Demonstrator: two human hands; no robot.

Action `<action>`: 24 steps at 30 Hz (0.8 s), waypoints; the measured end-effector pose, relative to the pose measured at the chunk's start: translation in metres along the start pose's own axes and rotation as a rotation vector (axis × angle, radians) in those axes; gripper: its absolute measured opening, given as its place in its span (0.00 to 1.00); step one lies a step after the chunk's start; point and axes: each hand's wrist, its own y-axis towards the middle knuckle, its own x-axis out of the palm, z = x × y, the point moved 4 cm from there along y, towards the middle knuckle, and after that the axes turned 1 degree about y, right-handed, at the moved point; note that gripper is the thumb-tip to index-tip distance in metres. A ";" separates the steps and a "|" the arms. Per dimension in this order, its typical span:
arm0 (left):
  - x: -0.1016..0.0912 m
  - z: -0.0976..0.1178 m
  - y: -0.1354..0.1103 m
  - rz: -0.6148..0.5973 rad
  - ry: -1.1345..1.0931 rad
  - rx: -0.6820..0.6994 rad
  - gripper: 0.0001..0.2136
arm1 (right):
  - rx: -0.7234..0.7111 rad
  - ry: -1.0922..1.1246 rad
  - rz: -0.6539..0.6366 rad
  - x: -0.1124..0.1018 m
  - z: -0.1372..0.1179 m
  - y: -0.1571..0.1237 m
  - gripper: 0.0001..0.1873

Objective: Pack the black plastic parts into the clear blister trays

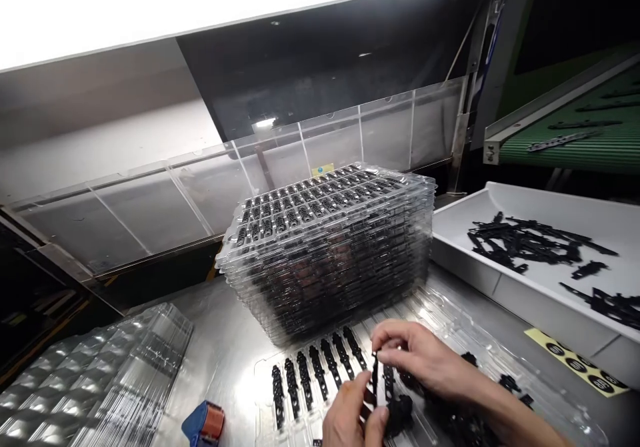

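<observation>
Both hands meet over a clear plastic tray at the lower middle. My right hand pinches the upper end of a slim black plastic part between thumb and fingers. Below it, my left hand has its fingers closed around the lower end of the same part. To the left of the hands, several black parts lie side by side in the tray's slots. More loose black parts lie beneath and beside the hands, partly hidden by the right forearm.
A tall stack of filled clear trays stands behind the hands. At right is a white bin with black parts, beside a green conveyor. Stacked clear trays, a blue-and-red object and a yellow sticker strip flank the work area.
</observation>
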 end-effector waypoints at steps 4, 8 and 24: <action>-0.012 0.007 0.027 -0.007 0.344 -0.054 0.19 | -0.008 -0.246 0.054 -0.024 0.000 0.040 0.11; -0.010 0.013 0.057 -0.103 0.580 -0.133 0.16 | 0.002 -0.366 -0.010 -0.012 0.016 0.071 0.11; -0.007 0.010 0.051 -0.174 0.553 -0.118 0.15 | -0.109 -0.679 -0.139 0.001 0.035 0.027 0.12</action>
